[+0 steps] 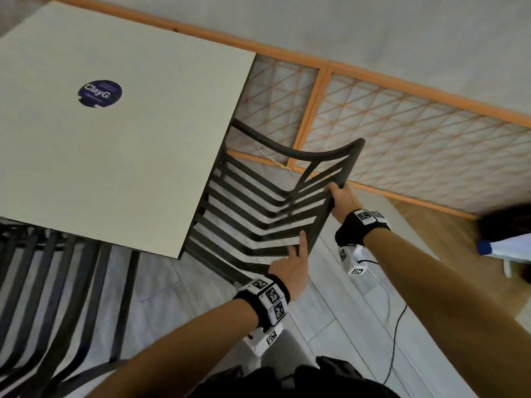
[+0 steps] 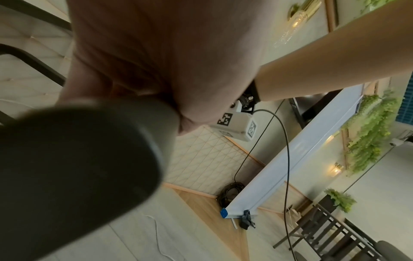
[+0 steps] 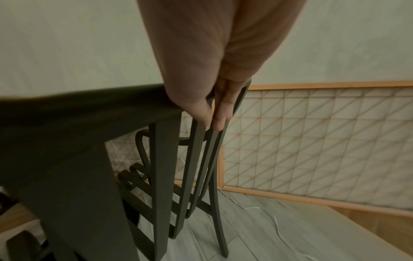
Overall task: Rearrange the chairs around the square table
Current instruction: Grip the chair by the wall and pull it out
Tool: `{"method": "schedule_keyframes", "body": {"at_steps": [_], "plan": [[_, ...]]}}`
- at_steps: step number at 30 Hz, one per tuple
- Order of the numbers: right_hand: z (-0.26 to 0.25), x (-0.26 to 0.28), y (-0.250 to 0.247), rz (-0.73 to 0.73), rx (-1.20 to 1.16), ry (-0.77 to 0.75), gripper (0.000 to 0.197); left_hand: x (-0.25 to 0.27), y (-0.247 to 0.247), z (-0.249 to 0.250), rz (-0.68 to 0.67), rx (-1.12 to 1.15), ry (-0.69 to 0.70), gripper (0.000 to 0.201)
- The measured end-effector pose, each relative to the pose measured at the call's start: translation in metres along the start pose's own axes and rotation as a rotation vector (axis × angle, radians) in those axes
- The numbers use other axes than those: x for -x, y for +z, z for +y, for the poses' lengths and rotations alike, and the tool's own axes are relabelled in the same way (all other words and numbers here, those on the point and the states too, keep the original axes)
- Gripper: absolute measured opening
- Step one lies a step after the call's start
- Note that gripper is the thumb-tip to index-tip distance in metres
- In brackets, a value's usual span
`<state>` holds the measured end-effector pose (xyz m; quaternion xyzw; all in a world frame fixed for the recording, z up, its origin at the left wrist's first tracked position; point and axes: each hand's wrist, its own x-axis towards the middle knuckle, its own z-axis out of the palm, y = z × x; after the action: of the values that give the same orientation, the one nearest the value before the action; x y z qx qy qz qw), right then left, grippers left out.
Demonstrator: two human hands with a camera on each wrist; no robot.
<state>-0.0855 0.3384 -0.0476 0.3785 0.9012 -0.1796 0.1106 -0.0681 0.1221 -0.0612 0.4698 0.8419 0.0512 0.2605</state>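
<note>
At the table's (image 1: 120,133) 3 o'clock edge: both hands clamp the chair (image 1: 258,202) backrest, left hand (image 1: 290,268) at 6, right hand (image 1: 343,203) at 3. Mid-reposition; next, likely slide it square under.

Pale square tabletop (image 1: 115,156), bare but for a round dark-blue sticker (image 1: 100,93) lettered "ClayG", stuck flat toward the far side. Below, a light grey plank floor (image 1: 178,285), giving way to tan wood flooring (image 1: 448,239) well right of the tabletop. On the floor: a dark slatted chair (image 1: 258,208) just right of the tabletop, another (image 1: 57,297) at its near edge, a black cable (image 1: 396,334) trailing right.
</note>
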Motion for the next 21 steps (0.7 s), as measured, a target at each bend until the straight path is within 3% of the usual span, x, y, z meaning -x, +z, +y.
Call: {"method": "schedule_keyframes", "body": {"at_steps": [6, 12, 15, 21], "plan": [[-0.007, -0.047, -0.024, 0.016, 0.053, -0.176, 0.030, -0.046, -0.022, 0.004, 0.032, -0.006, -0.065, 0.086], [-0.029, -0.111, -0.052, -0.024, 0.101, -0.254, 0.033, -0.101, -0.048, 0.002, 0.072, 0.048, -0.164, 0.084], [-0.041, -0.141, -0.062, -0.044, 0.084, -0.255, 0.028, -0.124, -0.059, -0.003, 0.097, 0.054, -0.194, 0.082], [-0.058, -0.183, -0.070, -0.053, 0.110, -0.212, 0.039, -0.149, -0.074, -0.010, 0.162, 0.041, -0.215, 0.079]]}}
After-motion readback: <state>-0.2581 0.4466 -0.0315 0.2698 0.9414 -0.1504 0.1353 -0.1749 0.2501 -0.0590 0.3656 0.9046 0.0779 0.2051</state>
